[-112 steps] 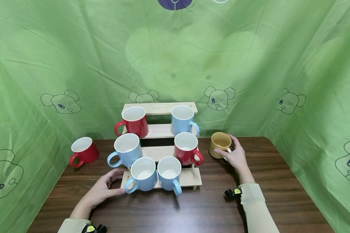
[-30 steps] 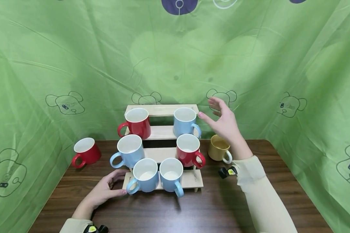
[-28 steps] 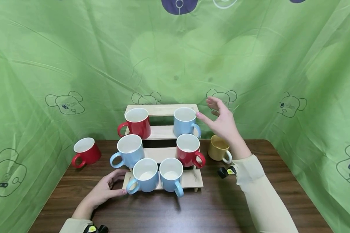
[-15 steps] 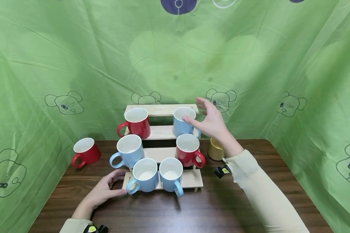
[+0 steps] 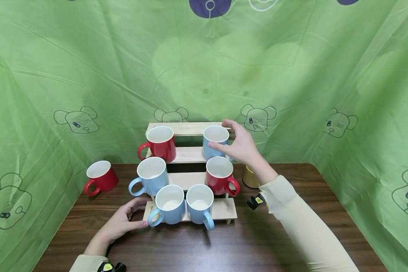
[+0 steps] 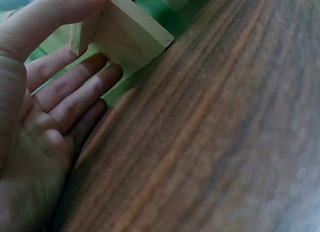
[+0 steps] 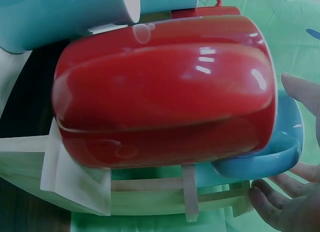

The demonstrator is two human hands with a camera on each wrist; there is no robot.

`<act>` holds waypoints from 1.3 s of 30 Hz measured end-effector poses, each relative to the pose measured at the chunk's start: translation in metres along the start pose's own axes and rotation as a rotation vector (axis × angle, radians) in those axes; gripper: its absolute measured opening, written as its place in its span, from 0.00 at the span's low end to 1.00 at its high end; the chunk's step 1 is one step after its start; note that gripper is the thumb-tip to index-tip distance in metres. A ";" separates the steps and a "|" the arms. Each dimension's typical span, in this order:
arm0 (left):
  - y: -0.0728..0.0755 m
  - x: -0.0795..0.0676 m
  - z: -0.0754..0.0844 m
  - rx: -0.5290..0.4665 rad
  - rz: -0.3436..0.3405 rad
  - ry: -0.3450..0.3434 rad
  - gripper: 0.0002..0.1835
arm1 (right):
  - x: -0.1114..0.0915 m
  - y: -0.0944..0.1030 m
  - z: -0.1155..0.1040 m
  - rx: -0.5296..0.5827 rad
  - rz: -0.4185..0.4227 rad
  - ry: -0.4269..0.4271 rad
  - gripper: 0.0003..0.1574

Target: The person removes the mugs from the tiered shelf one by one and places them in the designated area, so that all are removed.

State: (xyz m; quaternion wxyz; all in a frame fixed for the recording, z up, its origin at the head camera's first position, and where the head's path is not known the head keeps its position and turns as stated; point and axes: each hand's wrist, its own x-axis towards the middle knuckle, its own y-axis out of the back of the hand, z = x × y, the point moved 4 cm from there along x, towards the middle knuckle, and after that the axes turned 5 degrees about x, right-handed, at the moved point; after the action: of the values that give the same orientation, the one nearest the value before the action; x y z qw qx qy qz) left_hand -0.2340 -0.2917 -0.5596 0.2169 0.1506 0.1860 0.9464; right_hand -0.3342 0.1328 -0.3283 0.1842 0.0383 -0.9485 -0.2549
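My right hand (image 5: 243,147) reaches round a light blue mug (image 5: 209,153) at the right of the wooden rack's (image 5: 190,154) upper part. Thumb in front, fingers toward the far side, it is spread rather than closed. In the right wrist view the fingers stand apart by the blue handle (image 7: 260,166), partly behind a red mug (image 7: 165,92). My left hand (image 5: 117,224) holds the left end of the bottom shelf (image 5: 226,209). In the left wrist view its thumb lies over the board's end (image 6: 125,37), with fingertips against the other side.
More mugs stand on the rack: a red one (image 5: 163,147) upper left, a red one (image 5: 217,181) at right, and several light blue ones (image 5: 171,211). A red mug (image 5: 103,179) is on the table at left. The yellow mug (image 5: 249,179) is partly behind my right wrist.
My right hand has let go of the yellow mug, risen, and moved left and slightly down to the upper right blue mug. My left hand has stayed at the rack.
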 end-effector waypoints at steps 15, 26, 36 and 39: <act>0.000 0.000 -0.001 -0.006 -0.004 0.004 0.36 | 0.004 -0.006 0.000 -0.076 -0.021 -0.009 0.62; 0.000 0.000 -0.001 0.001 -0.003 0.012 0.36 | 0.006 -0.008 0.006 -0.043 -0.041 -0.048 0.64; 0.001 0.001 0.000 0.006 0.000 0.008 0.36 | 0.007 -0.009 0.009 0.005 -0.044 -0.026 0.58; 0.000 0.001 0.000 0.004 0.000 0.005 0.36 | 0.006 -0.009 0.009 0.015 -0.040 -0.019 0.56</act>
State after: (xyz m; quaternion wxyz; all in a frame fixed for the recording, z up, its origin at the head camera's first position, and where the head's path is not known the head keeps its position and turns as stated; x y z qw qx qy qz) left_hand -0.2347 -0.2917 -0.5593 0.2162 0.1486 0.1885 0.9464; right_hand -0.3436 0.1284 -0.3375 0.1696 0.0563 -0.9511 -0.2518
